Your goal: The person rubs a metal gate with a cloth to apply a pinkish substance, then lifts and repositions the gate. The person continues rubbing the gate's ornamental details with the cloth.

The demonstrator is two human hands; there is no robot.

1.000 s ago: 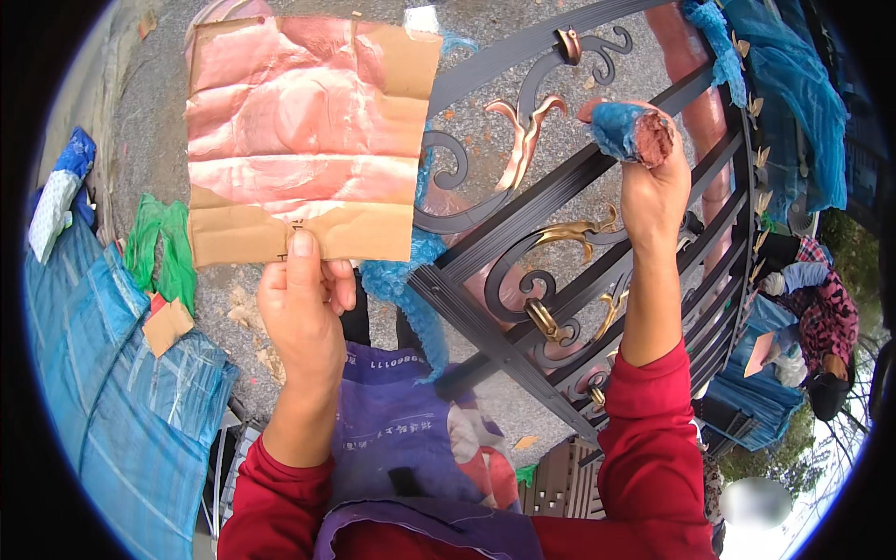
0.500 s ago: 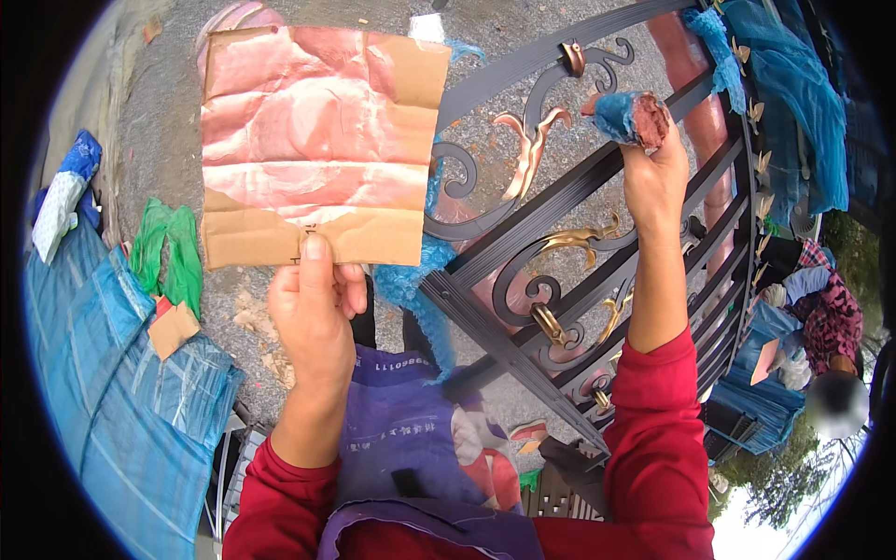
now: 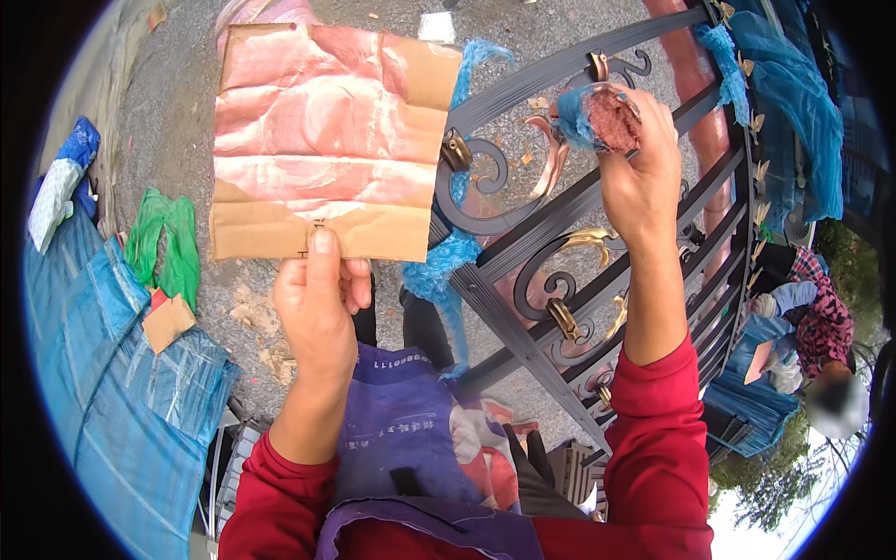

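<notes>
A square of creased cardboard (image 3: 327, 201), smeared with pinkish copper paint over most of its face, is held up by my left hand (image 3: 322, 294), thumb in front at its lower edge. My right hand (image 3: 644, 177) grips a sponge-like wad (image 3: 614, 119) wrapped in blue plastic, its rough end reddish copper and facing up toward me. That wad is over the black metal gate (image 3: 532, 224), in front of a scroll with a copper-coloured leaf ornament (image 3: 553, 168). Whether it touches the metal, I cannot tell. Gold ornaments (image 3: 588, 241) mark the lower scrolls.
Blue netting (image 3: 448, 261) hangs at the gate's corner, and more blue sheeting (image 3: 793, 103) at right. Blue wrapped panels (image 3: 121, 373) and a green plastic bag (image 3: 163, 243) lie at left. Another person in a checked shirt (image 3: 821, 308) works at far right.
My right hand has moved left with the wad, whose copper end is turned more into view. The gate has shifted rightward in the picture; my left hand still holds the cardboard.
</notes>
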